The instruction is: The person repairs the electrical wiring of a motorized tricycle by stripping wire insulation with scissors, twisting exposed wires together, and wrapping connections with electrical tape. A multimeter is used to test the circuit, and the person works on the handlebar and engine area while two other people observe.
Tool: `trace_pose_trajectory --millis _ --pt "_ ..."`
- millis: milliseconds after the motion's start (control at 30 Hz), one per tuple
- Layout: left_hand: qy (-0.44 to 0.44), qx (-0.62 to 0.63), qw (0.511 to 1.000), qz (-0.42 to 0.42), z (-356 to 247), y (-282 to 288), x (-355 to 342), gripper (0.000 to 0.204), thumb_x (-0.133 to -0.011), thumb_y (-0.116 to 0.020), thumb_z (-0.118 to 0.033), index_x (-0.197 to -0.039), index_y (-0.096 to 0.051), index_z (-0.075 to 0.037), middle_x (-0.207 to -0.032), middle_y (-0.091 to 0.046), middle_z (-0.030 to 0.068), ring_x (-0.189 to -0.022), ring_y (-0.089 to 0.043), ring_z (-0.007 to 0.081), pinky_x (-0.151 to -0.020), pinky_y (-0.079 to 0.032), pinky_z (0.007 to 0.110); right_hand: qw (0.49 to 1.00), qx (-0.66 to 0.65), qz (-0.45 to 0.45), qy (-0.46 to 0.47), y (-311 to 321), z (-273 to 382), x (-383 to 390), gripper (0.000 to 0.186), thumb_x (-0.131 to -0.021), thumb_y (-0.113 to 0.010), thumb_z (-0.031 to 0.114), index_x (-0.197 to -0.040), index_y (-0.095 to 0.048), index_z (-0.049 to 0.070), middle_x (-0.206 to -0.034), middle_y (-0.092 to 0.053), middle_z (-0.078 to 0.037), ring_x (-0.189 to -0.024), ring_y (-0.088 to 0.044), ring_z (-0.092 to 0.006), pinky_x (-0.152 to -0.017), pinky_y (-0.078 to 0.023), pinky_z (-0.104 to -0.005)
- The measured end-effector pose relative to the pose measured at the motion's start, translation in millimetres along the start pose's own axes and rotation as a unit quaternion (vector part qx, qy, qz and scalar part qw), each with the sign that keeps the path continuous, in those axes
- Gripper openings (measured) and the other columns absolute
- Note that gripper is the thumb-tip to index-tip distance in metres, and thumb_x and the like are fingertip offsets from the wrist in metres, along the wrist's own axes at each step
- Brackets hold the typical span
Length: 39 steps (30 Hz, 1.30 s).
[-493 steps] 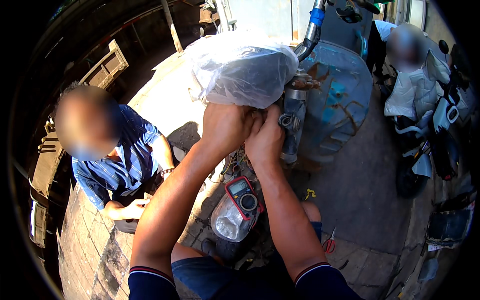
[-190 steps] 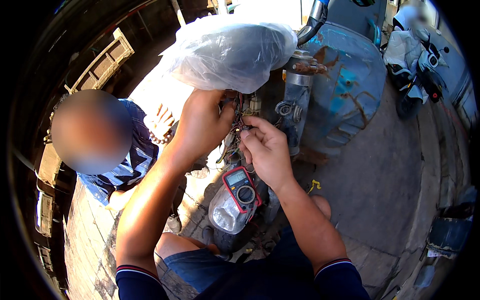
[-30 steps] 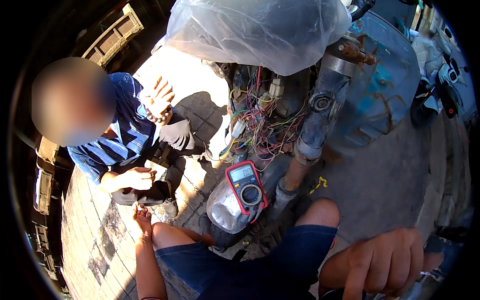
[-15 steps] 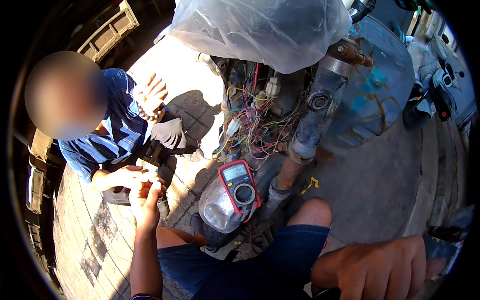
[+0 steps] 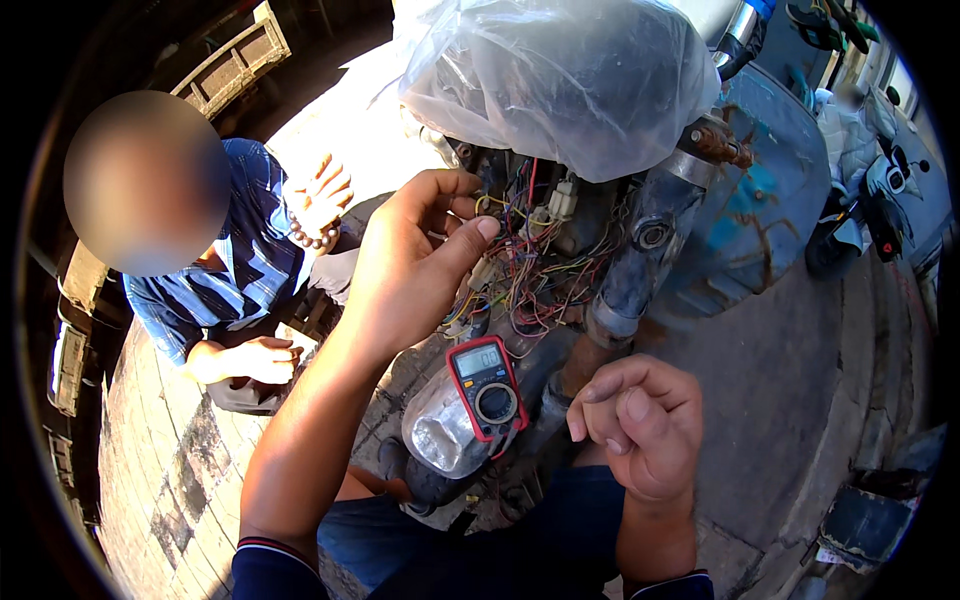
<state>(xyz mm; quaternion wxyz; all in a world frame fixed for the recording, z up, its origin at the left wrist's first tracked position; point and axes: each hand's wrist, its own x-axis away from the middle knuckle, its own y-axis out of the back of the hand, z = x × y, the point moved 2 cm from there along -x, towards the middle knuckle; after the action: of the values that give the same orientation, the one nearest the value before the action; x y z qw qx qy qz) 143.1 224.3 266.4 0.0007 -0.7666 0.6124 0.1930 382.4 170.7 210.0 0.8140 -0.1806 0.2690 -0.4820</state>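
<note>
My left hand (image 5: 405,265) reaches into a tangle of coloured wires (image 5: 535,255) on a stripped vehicle front. Its thumb and fingers are apart, close to a yellow wire loop; I see nothing held. White connectors (image 5: 563,200) sit among the wires. Over open ground to the right, my right hand (image 5: 648,430) is raised with its fingers curled in, and nothing shows in it. Between the hands a red and black multimeter (image 5: 487,385), its display lit, leans on a rounded silver metal part (image 5: 440,435).
Cloudy plastic sheeting (image 5: 560,80) covers the top above the wires. A thick fork tube (image 5: 655,235) and a worn blue panel (image 5: 765,190) stand to the right. At left a person (image 5: 245,235) in a blue plaid shirt crouches. A scooter (image 5: 885,190) is parked far right.
My left hand has left the other person's hand and moved up and right to the wires. My right hand has come in from the lower right edge, up and leftward.
</note>
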Motion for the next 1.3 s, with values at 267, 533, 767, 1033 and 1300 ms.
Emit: trace_pose_trajectory --millis 267,533,767,1033,1300 --pt "0.048 0.019 0.998 -0.033 17.0 14.0 -5.6 0.019 -0.095 -0.068 -0.002 -0.114 -0.067 0.0 -0.086 -0.065 -0.0016 -0.075 -0.057 0.0063 -0.068 -0.047 0.023 0.999 0.036 -0.015 -0.024 1.3 2.3 -0.7 0.031 -0.099 -0.066 0.017 -0.109 -0.07 -0.013 -0.072 -0.063 -0.006 -0.061 -0.054 -0.0078 -0.059 -0.044 -0.0241" --pt "0.103 -0.027 0.994 0.015 19.1 23.1 4.1 0.009 -0.098 -0.067 -0.006 -0.103 -0.071 0.001 -0.081 -0.066 -0.0009 -0.072 -0.058 0.0069 -0.068 -0.047 0.024 0.998 0.048 -0.016 -0.041 1.6 -1.9 0.9 0.03 -0.099 -0.066 0.017 -0.109 -0.07 -0.011 -0.075 -0.065 -0.008 -0.063 -0.057 -0.008 -0.055 -0.04 -0.0223" --pt "0.094 0.011 0.994 0.056 15.2 17.4 10.9 0.01 -0.1 -0.065 -0.004 -0.103 -0.072 0.003 -0.08 -0.066 0.0002 -0.073 -0.056 0.0077 -0.069 -0.048 0.026 0.998 0.046 -0.021 -0.047 -1.7 -1.3 3.2 0.03 -0.099 -0.067 0.018 -0.109 -0.071 -0.01 -0.079 -0.068 -0.01 -0.064 -0.058 -0.0081 -0.055 -0.039 -0.0216" --pt "0.08 -0.01 0.994 0.08 21.8 17.5 9.4 0.012 -0.102 -0.064 -0.009 -0.108 -0.07 -0.001 -0.082 -0.064 -0.0028 -0.069 -0.055 0.0054 -0.063 -0.044 0.022 0.998 0.051 -0.024 -0.04 -0.3 -0.4 3.5 0.03 -0.099 -0.067 0.019 -0.109 -0.071 -0.01 -0.073 -0.065 -0.007 -0.063 -0.057 -0.0083 -0.055 -0.04 -0.022" --pt "0.09 0.0 0.993 0.077 22.0 17.4 9.7 0.011 -0.103 -0.063 -0.009 -0.108 -0.069 -0.002 -0.083 -0.066 -0.0012 -0.07 -0.056 0.0055 -0.064 -0.045 0.022 0.998 0.049 -0.029 -0.037 0.3 0.4 2.9 0.031 -0.099 -0.068 0.02 -0.108 -0.071 -0.01 -0.069 -0.061 -0.004 -0.062 -0.056 -0.0081 -0.056 -0.04 -0.0224"
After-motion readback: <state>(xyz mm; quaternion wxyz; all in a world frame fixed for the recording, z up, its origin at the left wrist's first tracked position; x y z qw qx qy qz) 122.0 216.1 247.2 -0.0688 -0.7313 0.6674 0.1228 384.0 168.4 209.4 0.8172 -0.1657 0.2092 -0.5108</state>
